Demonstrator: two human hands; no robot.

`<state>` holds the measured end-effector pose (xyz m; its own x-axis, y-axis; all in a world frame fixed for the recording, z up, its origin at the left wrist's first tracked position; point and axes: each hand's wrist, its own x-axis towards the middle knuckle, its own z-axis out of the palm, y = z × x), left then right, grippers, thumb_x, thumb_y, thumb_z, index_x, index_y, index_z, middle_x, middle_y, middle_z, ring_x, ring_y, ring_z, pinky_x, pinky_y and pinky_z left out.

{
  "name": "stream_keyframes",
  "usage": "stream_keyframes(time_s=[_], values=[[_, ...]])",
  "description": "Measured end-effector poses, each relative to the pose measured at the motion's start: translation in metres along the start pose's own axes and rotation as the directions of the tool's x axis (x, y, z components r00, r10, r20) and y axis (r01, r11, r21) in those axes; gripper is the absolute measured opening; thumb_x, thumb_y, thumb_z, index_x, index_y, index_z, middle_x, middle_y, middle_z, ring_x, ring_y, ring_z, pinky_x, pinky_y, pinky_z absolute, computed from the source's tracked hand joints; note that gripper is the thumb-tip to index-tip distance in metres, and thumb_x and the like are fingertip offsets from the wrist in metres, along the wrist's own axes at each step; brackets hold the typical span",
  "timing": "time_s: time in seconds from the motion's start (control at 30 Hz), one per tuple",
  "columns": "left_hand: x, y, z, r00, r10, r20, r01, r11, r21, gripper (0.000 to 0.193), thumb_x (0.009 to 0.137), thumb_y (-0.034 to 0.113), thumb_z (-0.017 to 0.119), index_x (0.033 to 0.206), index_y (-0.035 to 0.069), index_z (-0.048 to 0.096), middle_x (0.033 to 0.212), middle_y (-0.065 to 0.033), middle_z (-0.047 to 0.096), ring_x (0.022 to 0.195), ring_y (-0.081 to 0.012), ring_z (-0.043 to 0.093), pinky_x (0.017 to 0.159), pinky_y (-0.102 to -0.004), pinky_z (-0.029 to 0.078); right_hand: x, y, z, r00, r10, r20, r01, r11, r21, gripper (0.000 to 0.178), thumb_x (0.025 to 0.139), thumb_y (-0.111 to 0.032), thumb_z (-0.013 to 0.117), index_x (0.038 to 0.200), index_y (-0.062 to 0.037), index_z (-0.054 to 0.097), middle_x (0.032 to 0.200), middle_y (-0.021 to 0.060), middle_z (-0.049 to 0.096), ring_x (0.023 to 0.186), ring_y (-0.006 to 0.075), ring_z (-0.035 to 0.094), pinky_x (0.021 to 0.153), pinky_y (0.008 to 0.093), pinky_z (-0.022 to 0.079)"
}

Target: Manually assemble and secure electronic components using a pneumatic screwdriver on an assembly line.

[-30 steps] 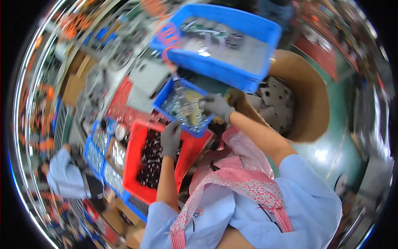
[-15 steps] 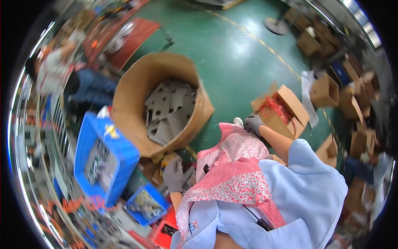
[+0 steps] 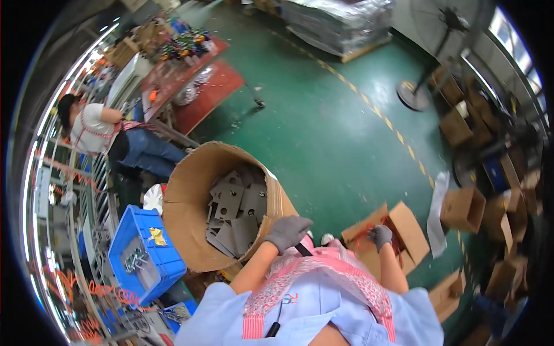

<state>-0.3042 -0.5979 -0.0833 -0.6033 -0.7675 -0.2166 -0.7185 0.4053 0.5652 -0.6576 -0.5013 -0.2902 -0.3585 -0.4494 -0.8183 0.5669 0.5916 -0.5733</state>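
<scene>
My left hand (image 3: 288,232), in a grey glove, is in front of my apron beside the right wall of a large cardboard bin (image 3: 190,173). Its fingers are stretched out, and no object shows in them. Inside the bin lie several flat grey plates (image 3: 228,202) with round holes. My right hand (image 3: 380,235), also gloved in grey, hangs over an open carton (image 3: 408,228) that holds red material (image 3: 362,237). The right fingers are curled, with nothing visible in them. My pink patterned apron (image 3: 271,288) spans the space between my forearms.
Left of the bin stands a blue crate (image 3: 156,256) with small metal parts. A co-worker (image 3: 95,127) bends near a red table (image 3: 210,95). Open cartons (image 3: 463,209) and a floor fan (image 3: 412,95) line the right. A wrapped pallet (image 3: 340,26) stands ahead.
My view has shifted, showing more of the floor ahead. My left hand has moved from low beside the bin to in front of my apron. The right hand now appears over the carton.
</scene>
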Motion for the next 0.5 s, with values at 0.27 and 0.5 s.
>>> stream_keyframes(time_s=[0.27,0.5], values=[[0.062,-0.128,-0.099,0.823,-0.276,0.496,0.062,0.912,0.405,0.021,0.08,0.025,0.052,0.086,0.013,0.067,0.09,-0.0136,0.066,0.081,-0.0341,0.063,0.069,-0.0459,0.05,0.009,-0.153,0.162,0.779,-0.275,0.564,0.615,0.51,-0.601,0.023,0.081,-0.024,0.06,0.091,-0.0044,0.065,0.081,0.0124,0.066,0.072,0.0262,0.066,0.063,0.0345,0.051],[0.124,-0.25,-0.144,0.465,-0.212,0.859,0.342,0.939,0.046,0.028,0.075,0.028,0.062,0.098,0.013,0.071,0.087,-0.0067,0.068,0.081,-0.0181,0.061,0.074,-0.0357,0.048,0.047,-0.272,0.174,0.884,0.296,0.363,0.464,-0.442,-0.768,0.028,0.074,-0.038,0.059,0.093,-0.0209,0.071,0.093,0.0079,0.069,0.086,0.0275,0.066,0.073,0.0395,0.052]])
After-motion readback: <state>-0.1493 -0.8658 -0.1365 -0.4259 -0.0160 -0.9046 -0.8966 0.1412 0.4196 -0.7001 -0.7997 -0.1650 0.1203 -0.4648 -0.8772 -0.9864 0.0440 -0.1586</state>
